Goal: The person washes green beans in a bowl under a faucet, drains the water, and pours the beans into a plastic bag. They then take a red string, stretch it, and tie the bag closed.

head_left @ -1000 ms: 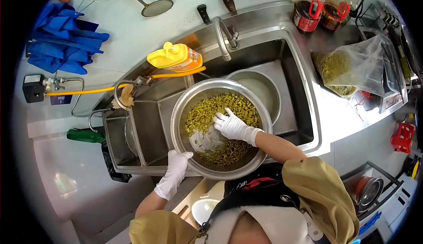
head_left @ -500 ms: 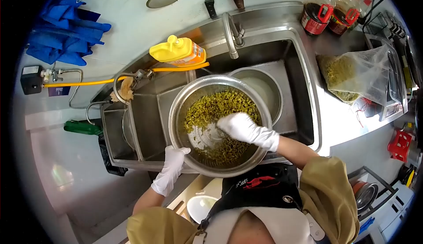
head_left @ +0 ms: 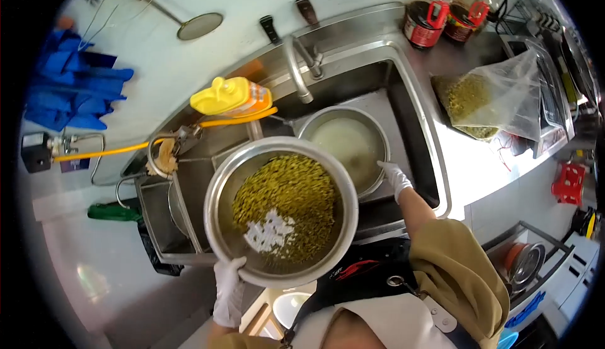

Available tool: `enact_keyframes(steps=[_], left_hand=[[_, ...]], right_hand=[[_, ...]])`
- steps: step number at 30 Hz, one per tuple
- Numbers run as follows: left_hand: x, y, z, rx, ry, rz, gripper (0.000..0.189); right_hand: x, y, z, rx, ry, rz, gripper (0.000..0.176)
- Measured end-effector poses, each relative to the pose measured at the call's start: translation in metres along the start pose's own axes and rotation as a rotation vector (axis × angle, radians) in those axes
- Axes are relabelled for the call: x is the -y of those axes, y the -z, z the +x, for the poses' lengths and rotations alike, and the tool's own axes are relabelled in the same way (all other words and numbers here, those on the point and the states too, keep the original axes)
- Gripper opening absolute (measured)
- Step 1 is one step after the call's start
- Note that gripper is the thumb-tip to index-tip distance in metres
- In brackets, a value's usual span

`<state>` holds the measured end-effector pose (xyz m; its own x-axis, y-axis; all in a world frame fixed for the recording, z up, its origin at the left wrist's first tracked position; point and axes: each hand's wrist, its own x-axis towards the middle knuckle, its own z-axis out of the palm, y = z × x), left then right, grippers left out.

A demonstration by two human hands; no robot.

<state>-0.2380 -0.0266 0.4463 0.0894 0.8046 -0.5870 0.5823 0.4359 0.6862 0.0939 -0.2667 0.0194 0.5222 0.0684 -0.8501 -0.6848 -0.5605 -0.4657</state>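
Note:
A large steel bowl (head_left: 217, 223) is tilted over the sink's front edge, with chopped green pieces (head_left: 283, 188) inside and bare bottom showing through them. My left hand (head_left: 228, 292), in a white glove, grips its lower-left rim, thumb over the edge. Behind and to the right, a smaller steel basin (head_left: 386, 136) of cloudy water (head_left: 343, 144) stands in the sink. My right hand (head_left: 397, 180), also gloved in white, has its fingers closed at the right rim of this basin. The large bowl overlaps the basin's near-left side.
The steel sink (head_left: 413, 116) has a faucet (head_left: 296, 68) at its back. A yellow jug (head_left: 230, 97) and a yellow hose (head_left: 239, 119) lie across the left part. On the right counter are a plastic bag of green pieces (head_left: 469, 100) and sauce bottles (head_left: 427, 18).
My right hand has left the green pieces in the large bowl and moved to the basin's right rim. The bowl has shifted left and toward me in my left hand. The view has turned.

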Motion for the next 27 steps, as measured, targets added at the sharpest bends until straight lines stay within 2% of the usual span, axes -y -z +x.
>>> enact_keyframes(steps=[1, 4, 5, 6, 8, 10, 12, 13, 14, 16, 20, 22, 27], left_hand=[[0.003, 0.009, -0.002, -0.021, 0.037, -0.035, 0.022], [0.007, 0.03, -0.01, -0.071, 0.08, -0.065, 0.02], [0.007, 0.035, -0.014, -0.124, 0.094, -0.102, 0.019], [0.007, 0.038, -0.019, -0.183, 0.11, -0.137, 0.018], [0.012, 0.049, -0.022, -0.177, 0.084, -0.172, 0.015], [0.024, 0.063, -0.016, -0.2, 0.1, -0.241, 0.028], [0.033, 0.07, -0.012, -0.216, 0.097, -0.247, 0.028], [0.035, 0.071, -0.011, -0.217, 0.092, -0.303, 0.028], [0.038, 0.074, -0.01, -0.218, 0.087, -0.359, 0.027], [0.046, 0.081, -0.003, -0.216, 0.096, -0.363, 0.026], [0.05, 0.082, -0.002, -0.215, 0.112, -0.391, 0.023], [0.052, 0.082, 0.0, -0.2, 0.109, -0.392, 0.023], [0.051, 0.079, 0.001, -0.178, 0.122, -0.366, 0.022]], right_hand=[[-0.011, -0.005, 0.006, 0.047, -0.054, 0.11, 0.053], [-0.014, -0.016, 0.007, 0.013, -0.123, 0.269, 0.056], [-0.011, -0.013, 0.006, -0.033, -0.048, 0.116, 0.05], [0.007, -0.007, -0.013, -0.025, -0.047, 0.111, 0.05], [0.045, 0.003, -0.047, 0.035, -0.049, -0.092, 0.043], [0.046, 0.003, -0.025, 0.095, -0.025, -0.129, 0.04], [0.049, -0.003, -0.006, 0.055, 0.108, -0.29, 0.039], [0.063, -0.001, -0.021, 0.03, 0.231, -0.428, 0.041], [0.074, -0.001, -0.039, 0.032, 0.235, -0.435, 0.041], [0.093, -0.007, -0.068, -0.239, 0.453, -0.426, 0.04], [0.131, -0.017, -0.123, -0.179, 0.414, -0.566, 0.058], [0.129, -0.026, -0.13, -0.287, 0.57, -0.664, 0.07], [0.128, -0.022, -0.153, -0.469, 0.84, -0.911, 0.073]])
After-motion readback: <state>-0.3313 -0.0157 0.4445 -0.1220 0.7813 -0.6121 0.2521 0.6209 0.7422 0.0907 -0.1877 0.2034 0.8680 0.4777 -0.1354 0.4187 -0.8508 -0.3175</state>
